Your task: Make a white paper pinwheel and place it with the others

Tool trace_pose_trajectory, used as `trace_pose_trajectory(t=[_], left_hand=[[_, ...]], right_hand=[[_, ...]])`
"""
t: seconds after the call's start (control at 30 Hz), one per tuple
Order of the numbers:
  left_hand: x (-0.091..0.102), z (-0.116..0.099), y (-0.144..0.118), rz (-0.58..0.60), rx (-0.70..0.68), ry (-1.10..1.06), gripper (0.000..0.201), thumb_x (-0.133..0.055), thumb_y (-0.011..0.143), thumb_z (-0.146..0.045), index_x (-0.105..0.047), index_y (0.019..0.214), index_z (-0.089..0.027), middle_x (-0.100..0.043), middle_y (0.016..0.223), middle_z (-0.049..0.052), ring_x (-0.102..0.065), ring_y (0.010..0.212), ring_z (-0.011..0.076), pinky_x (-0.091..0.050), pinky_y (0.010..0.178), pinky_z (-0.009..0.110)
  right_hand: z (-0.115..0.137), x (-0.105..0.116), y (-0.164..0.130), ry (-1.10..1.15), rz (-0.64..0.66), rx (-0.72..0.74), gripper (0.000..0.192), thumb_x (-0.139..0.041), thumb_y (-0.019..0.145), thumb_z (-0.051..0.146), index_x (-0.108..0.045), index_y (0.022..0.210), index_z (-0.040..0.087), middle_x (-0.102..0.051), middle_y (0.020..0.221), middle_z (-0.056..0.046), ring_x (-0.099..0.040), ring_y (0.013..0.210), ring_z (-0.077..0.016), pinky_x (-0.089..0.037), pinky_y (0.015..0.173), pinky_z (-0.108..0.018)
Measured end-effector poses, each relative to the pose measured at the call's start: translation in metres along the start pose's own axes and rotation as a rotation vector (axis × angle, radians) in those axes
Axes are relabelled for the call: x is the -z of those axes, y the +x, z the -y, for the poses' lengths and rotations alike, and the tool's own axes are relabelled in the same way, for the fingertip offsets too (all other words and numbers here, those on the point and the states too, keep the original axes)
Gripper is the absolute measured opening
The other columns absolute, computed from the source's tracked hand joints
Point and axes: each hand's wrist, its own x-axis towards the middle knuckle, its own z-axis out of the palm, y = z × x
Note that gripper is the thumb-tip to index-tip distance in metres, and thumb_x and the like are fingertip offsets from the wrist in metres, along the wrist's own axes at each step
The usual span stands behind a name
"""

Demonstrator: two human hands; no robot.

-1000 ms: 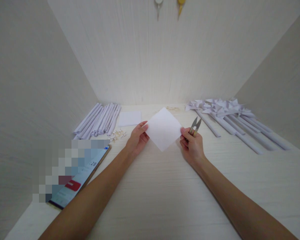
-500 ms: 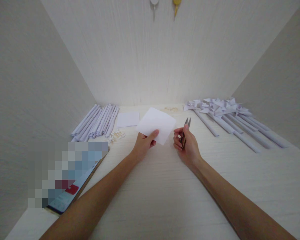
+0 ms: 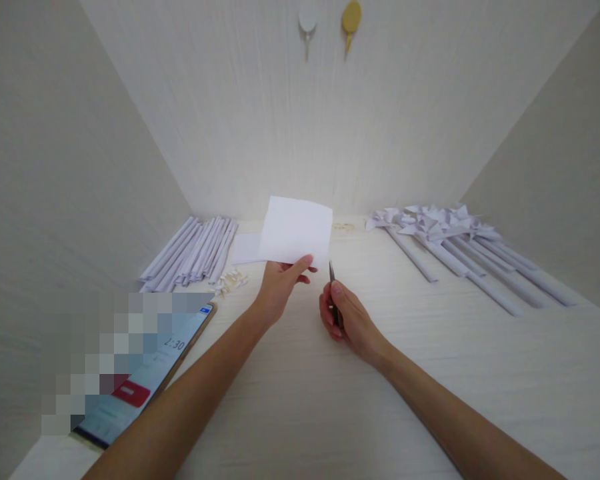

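A white square of paper (image 3: pixel 297 229) is raised above the table, its near edge pinched between the thumb and fingers of my left hand (image 3: pixel 280 287). My right hand (image 3: pixel 347 310) is wrapped round small scissors (image 3: pixel 332 272), with the blades pointing up and away from me. The scissors' tip is just below and to the right of the paper, apart from it. Most of the handles are hidden in my fingers. Behind the held square, more white paper (image 3: pixel 245 249) lies flat on the table, partly covered.
Rolled paper sticks (image 3: pixel 200 250) lie at the back left, near small pale pieces (image 3: pixel 230 283). A phone (image 3: pixel 145 380) lies at the front left. Paper pinwheels (image 3: pixel 433 223) on sticks are at the back right. Two hooks (image 3: pixel 351 19) hang on the wall.
My left hand has turned the paper square straighter and moved it slightly left and up. My right hand has come left and nearer to me with the scissors, closer to the paper.
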Motion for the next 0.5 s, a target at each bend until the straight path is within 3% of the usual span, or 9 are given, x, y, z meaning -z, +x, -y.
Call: trace_pose_trajectory(t=[0.1,0.2,0.5], left_hand=[[-0.0012,0.0018,-0.0004,0.056,0.026,-0.031,0.028,-0.069,0.057,-0.025,-0.062,0.081,-0.013,-0.065,0.078,0.003,-0.059,0.068,0.0124,-0.049,0.059,0.024],[-0.0012,0.0040,-0.0007,0.117,0.067,-0.050,0.028,-0.068,0.058,-0.025,-0.062,0.082,-0.012,-0.066,0.077,0.004,-0.061,0.070,0.0146,-0.050,0.065,0.029],[-0.0002,0.0040,-0.0019,0.138,0.099,-0.062,0.022,-0.068,0.057,-0.021,-0.062,0.074,-0.009,-0.067,0.071,0.004,-0.062,0.066,0.0157,-0.052,0.061,0.028]], right_hand=[[0.0026,-0.0013,-0.0018,-0.019,0.045,0.027,0.035,-0.037,0.080,0.051,-0.039,0.065,0.020,-0.032,0.039,0.010,-0.022,0.028,-0.0040,-0.013,0.028,-0.017],[0.0050,-0.0033,-0.0026,-0.060,0.024,0.054,0.036,-0.039,0.079,0.052,-0.038,0.062,0.020,-0.030,0.038,0.011,-0.021,0.029,-0.0033,-0.013,0.029,-0.017],[0.0062,-0.0039,-0.0028,-0.057,0.006,0.030,0.040,-0.044,0.073,0.057,-0.033,0.060,0.021,-0.028,0.038,0.012,-0.018,0.030,-0.0023,-0.013,0.028,-0.016]])
